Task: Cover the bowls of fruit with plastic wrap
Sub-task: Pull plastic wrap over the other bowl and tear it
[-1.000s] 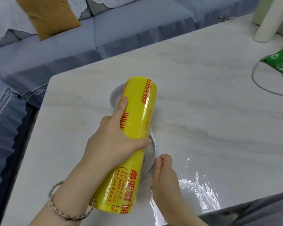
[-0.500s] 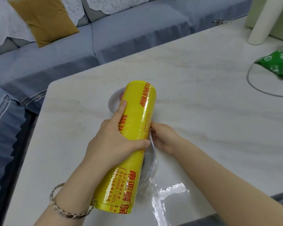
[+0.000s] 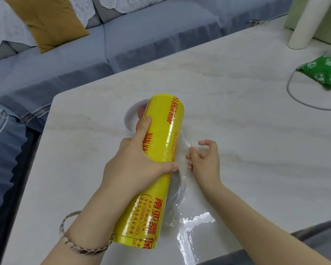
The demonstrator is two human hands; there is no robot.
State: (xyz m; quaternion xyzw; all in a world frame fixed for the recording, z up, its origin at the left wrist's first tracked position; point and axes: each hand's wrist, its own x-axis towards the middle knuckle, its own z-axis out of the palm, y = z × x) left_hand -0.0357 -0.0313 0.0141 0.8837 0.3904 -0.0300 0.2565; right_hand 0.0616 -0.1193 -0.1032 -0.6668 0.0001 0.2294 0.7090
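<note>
Here, left hand (image 3: pixel 138 165) fingers clamped round the yellow roll (image 3: pixel 157 159) — right hand (image 3: pixel 204 161) fingers loosely spread.

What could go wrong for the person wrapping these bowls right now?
The loose plastic film trailing over the table edge looks crinkled and may cling to itself. The big yellow wrap roll, held only by the left hand, hides the white bowl and could bump it. The right hand looks open, so the film may slip.

Braided bracelet (image 3: pixel 80 243) on left wrist; arms bare, no sleeves.
</note>
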